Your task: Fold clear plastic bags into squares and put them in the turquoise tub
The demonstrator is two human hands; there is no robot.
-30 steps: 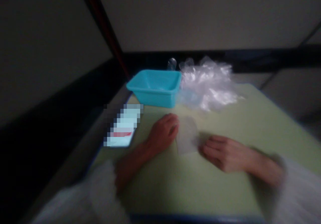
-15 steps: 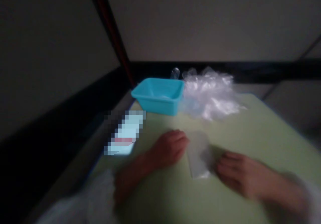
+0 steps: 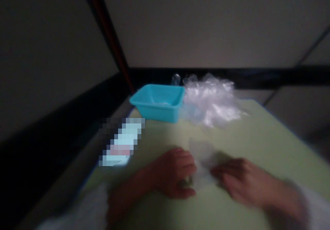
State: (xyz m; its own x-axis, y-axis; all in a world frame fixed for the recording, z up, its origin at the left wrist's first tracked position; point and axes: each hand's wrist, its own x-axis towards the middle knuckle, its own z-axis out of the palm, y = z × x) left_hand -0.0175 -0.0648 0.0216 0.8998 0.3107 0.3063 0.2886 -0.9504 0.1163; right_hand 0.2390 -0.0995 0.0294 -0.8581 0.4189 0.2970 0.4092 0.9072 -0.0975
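Note:
A clear, thin plastic bag or sheet (image 3: 202, 154) lies flat on the yellow-green table (image 3: 160, 207), between my two hands. My left hand (image 3: 177, 173) is at its left edge, thumb and fingers apart with a gap between them. From the right, my right hand (image 3: 238, 178) reaches the bag's right side, its fingers bunched and pointing left over the edge. Blur and dim light hide whether those fingertips pinch the plastic.
A turquoise basin (image 3: 160, 113) stands at the table's back left. Beside it, to the right, is a heap of clear crinkled plastic (image 3: 213, 101). A bright, pixelated flat object (image 3: 123, 142) lies near the left edge. Dark-trimmed walls rise behind.
My left hand has opened, its thumb now apart from the fingers, and sits slightly lower. My right hand has moved left onto the plastic's edge. The view has shifted slightly.

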